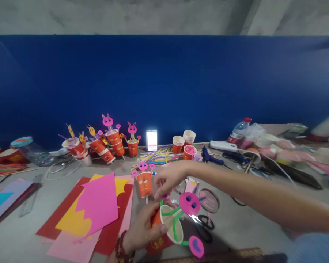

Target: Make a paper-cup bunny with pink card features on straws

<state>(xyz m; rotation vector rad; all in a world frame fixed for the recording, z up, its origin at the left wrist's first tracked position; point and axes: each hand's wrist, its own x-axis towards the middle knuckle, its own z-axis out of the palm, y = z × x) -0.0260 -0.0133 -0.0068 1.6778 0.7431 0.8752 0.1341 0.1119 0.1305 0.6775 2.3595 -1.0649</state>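
Observation:
My left hand (144,233) is wrapped around a red paper cup (161,239) that lies tilted, its mouth facing right. Out of the cup come green pipe-cleaner arms (177,226), sticks, and a pink rabbit head (190,203) with purple eyes. A pink paper disc (196,246) with a purple centre ends one arm. My right hand (170,180) reaches across from the right, fingers curled down just above the cup's far side, by another pink disc partly hidden. What its fingertips hold, if anything, cannot be made out. A finished-looking cup figure (144,184) stands left of it.
Coloured paper sheets (101,208) lie at left. Behind are more cup figures (113,140), loose pipe cleaners (161,157), stacked paper cups (189,137) and a lit, blurred-out screen (152,140). Black scissors (205,226), tape (210,201), a blue glue gun (211,157) and a bottle (239,129) are on the right.

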